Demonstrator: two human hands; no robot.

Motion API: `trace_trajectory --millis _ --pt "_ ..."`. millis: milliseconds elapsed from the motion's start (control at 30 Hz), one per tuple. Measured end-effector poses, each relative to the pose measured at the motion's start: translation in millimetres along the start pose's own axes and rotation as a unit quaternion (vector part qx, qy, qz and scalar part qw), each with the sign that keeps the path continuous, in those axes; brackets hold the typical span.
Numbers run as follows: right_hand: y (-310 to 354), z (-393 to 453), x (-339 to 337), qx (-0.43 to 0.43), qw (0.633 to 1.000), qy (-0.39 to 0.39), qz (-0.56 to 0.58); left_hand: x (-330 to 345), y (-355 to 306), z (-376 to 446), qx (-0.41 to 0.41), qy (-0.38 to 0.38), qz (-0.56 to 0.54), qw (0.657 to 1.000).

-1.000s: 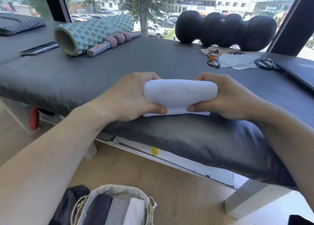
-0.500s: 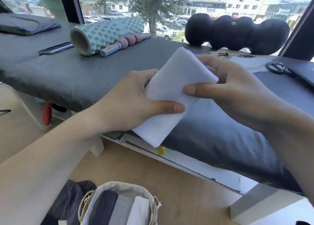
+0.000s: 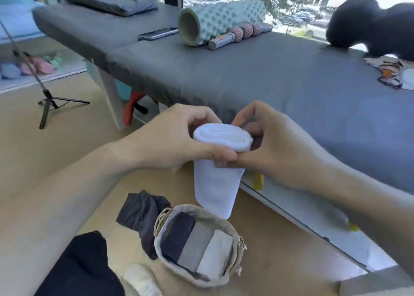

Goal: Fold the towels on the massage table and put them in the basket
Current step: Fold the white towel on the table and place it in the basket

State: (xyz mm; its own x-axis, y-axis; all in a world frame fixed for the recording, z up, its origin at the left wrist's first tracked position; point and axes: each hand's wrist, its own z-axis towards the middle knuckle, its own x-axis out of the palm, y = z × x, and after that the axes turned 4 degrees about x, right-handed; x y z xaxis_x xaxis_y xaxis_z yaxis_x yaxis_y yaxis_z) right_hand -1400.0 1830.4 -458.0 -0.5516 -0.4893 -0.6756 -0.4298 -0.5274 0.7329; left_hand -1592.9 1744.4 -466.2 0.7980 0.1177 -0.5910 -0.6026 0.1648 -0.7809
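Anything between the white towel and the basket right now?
Nothing visible. The white towel, held by the left hand and right hand, hangs just above the basket. Three folded towels already fill most of the basket.

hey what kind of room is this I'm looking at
Probably a massage or physiotherapy studio: a padded grey massage table carries a ridged foam roller and a massage roller stick.

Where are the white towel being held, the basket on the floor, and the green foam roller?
white towel (image 3: 214, 190): head view, on its hanging lower part.
basket (image 3: 234, 229): head view, on its right rim.
green foam roller (image 3: 226, 18): head view, on its bumpy side.
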Motion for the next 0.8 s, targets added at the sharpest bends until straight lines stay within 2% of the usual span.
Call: trace_trajectory --millis 133,233,300,500,633,700,800 --pt "-14 18 54 0.033 0.998 0.05 -0.003 -8 39 -12 -0.058 0.022 0.02 0.998" --pt "-35 28 96 0.057 0.982 0.174 0.046 -4 75 -15 -0.121 0.036 -0.011 0.992" --pt "-52 32 118 0.082 0.967 0.226 0.08 -2 97 -14 -0.165 0.063 -0.031 0.984" --pt "-102 53 161 0.12 0.953 0.237 0.144 7 151 -7 -0.26 0.12 -0.049 0.957" --pt "-131 58 196 0.171 0.924 0.255 0.229 20 181 -5 -0.312 0.138 -0.014 0.94" --pt "-149 60 220 0.199 0.916 0.249 0.245 20 192 -3 -0.314 0.126 0.015 0.941" --pt "-179 57 255 0.276 0.901 0.221 0.252 12 200 3 -0.296 0.056 0.074 0.951"
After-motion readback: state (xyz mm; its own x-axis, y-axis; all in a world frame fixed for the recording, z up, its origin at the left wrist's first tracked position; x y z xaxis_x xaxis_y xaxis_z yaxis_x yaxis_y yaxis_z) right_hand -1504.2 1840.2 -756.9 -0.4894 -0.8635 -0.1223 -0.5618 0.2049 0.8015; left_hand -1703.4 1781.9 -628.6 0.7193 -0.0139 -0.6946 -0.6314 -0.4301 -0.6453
